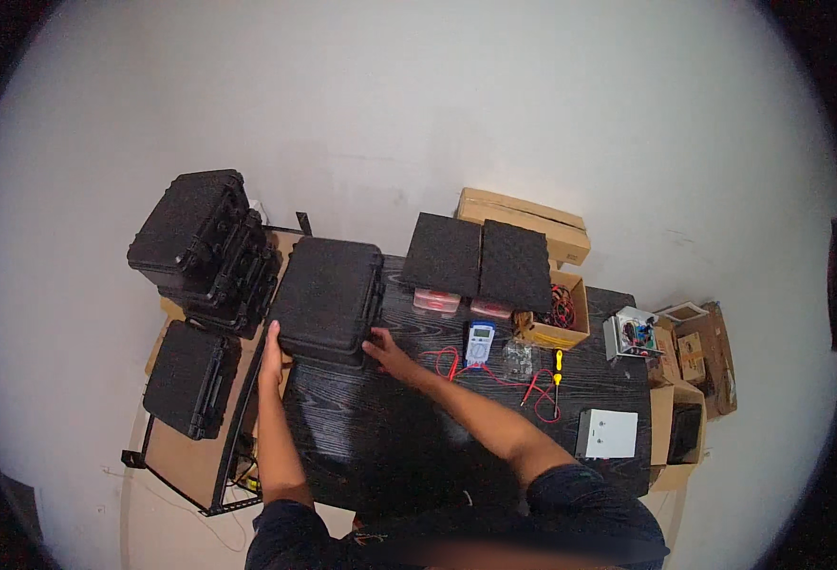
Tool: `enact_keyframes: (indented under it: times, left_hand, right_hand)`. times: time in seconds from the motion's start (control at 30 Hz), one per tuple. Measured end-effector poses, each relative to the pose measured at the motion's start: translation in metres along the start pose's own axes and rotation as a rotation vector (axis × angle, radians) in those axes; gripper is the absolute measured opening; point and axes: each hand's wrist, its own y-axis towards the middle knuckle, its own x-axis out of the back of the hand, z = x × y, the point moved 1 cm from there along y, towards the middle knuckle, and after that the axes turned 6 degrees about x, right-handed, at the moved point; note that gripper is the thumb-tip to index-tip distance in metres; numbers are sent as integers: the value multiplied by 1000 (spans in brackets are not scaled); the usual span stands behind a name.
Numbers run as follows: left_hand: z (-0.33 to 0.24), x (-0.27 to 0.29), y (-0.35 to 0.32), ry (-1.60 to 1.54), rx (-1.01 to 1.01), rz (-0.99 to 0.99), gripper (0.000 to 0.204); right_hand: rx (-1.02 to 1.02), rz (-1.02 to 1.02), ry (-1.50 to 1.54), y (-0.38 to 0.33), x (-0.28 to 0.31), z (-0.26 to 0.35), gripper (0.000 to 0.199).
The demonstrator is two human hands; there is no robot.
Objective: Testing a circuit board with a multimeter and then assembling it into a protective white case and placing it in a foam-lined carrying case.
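Between my two hands is a black hard case (328, 294), lid closed, at the back left of the dark wood-grain table (390, 423). My left hand (273, 350) presses along its near left corner, thumb upward. With fingers bent, my right hand (385, 351) grips its near right corner. Whether the case rests fully on the table or is slightly raised, I cannot tell. Farther left, more black cases (190, 228) are stacked on a shelf rack (186, 465), and another black case (188, 375) lies nearer on it.
Right of the case are two black foam sheets (445, 255), a blue multimeter (479, 344) with red leads and a yellow screwdriver (558, 366). A cardboard box of cables (570, 328), a white box (608, 434) and an opened white enclosure (633, 334) stand farther right.
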Motion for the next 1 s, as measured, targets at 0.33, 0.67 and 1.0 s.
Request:
enact_keyframes:
  times: [0.33,0.67,1.0]
  left_hand:
    - [-15,-27,-36,-194,-276,-377,88]
    - [8,34,-109,-184,-636,-229,71]
    - [73,41,-171,38,-588,41,57]
  right_hand:
    - [-54,-199,263,-12,-27,30,49]
    - [-208,-46,840,-105,-37,77,51]
    - [-785,275,986,-260,-62,20,76]
